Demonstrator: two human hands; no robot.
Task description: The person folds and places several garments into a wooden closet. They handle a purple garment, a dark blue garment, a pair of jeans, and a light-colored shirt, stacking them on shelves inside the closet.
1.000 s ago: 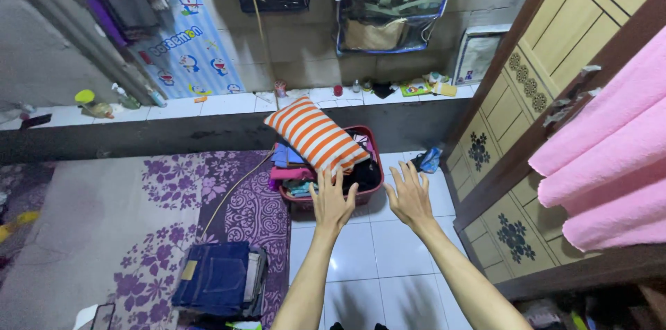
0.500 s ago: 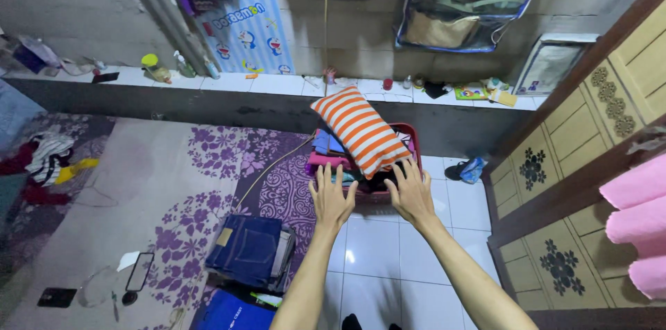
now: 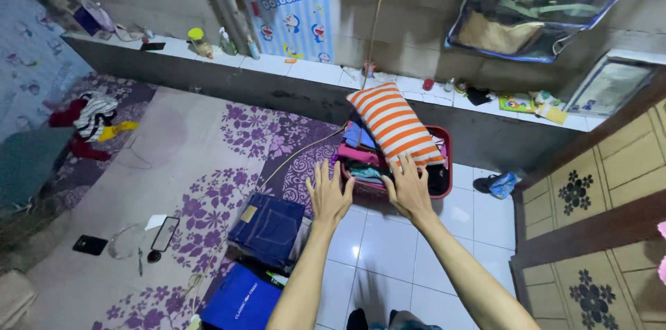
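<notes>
Both your arms are stretched out over the tiled floor toward the red basket of clothes. Your left hand is spread flat, fingers apart, holding nothing; it hovers just in front of the basket's near left corner, where folded pink and blue garments stick out. Your right hand is also open with its fingers fanned, and its fingertips reach the near rim of the basket, right under the lower end of the orange-and-white striped pillow. Whether they actually touch the pillow or the rim you cannot tell from this view.

The pillow lies tilted across the top of the basket, its upper end leaning toward the raised tiled ledge behind. The basket stands on the floor at the edge of the purple flowered rug. To the left of your left arm, a folded stack of jeans sits on the rug's near edge, with a blue bag just below it.
</notes>
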